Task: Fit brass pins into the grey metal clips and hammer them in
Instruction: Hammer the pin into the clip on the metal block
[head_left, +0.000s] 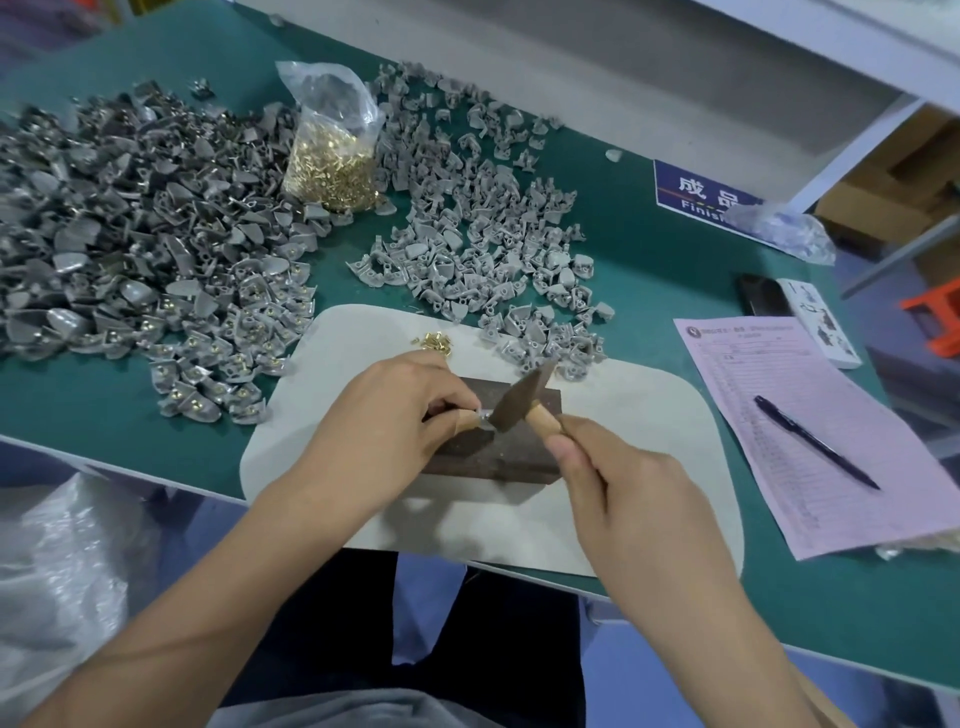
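From the head view, the left hand (384, 415) pinches a grey clip (482, 417) at its fingertips, on the dark block (498, 452). The right hand (618, 499) grips the hammer (519, 402) handle; its head touches the clip just beside the left fingers. Loose brass pins (434, 342) lie on the pale mat (649, 415) behind.

Grey clips (156, 218) and brass pins (332, 171) lie on a green table (649, 249), beside pink paper (810, 431).
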